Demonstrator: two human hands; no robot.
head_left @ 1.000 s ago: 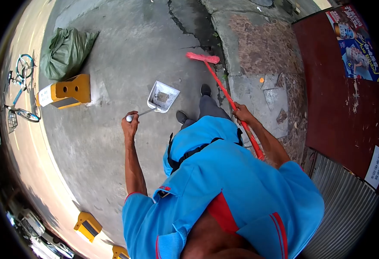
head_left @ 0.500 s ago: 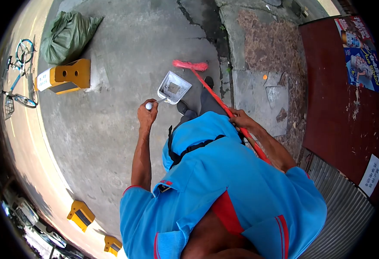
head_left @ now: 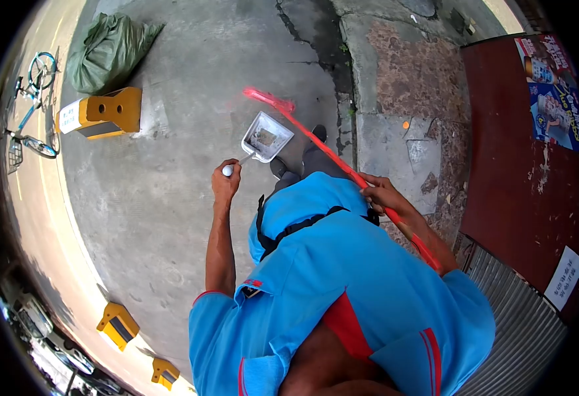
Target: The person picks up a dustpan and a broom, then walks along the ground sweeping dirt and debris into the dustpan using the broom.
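My left hand (head_left: 226, 179) is closed round the handle of a white dustpan (head_left: 246, 146), just below the handle's rounded white end. Some grey-brown debris (head_left: 264, 137) lies in the pan, which is close to my shoes on the concrete. My right hand (head_left: 382, 193) grips the red shaft of a broom (head_left: 325, 149), which slants from beside my right forearm down to the ground. Its red head (head_left: 269, 99) is smeared by motion and lies just beyond the pan's far edge, apart from it.
A green sack (head_left: 111, 53) stands at the upper left behind a yellow barrier block (head_left: 112, 113). More yellow blocks (head_left: 119, 325) line the road edge, where a bicycle (head_left: 31, 112) is parked. On the right are a cracked kerb strip (head_left: 408, 72) and a dark red panel (head_left: 500, 152).
The broom head has swung left and tilted, and the shaft's upper end has shifted toward my right forearm. My left hand and the dustpan stay nearly in place.
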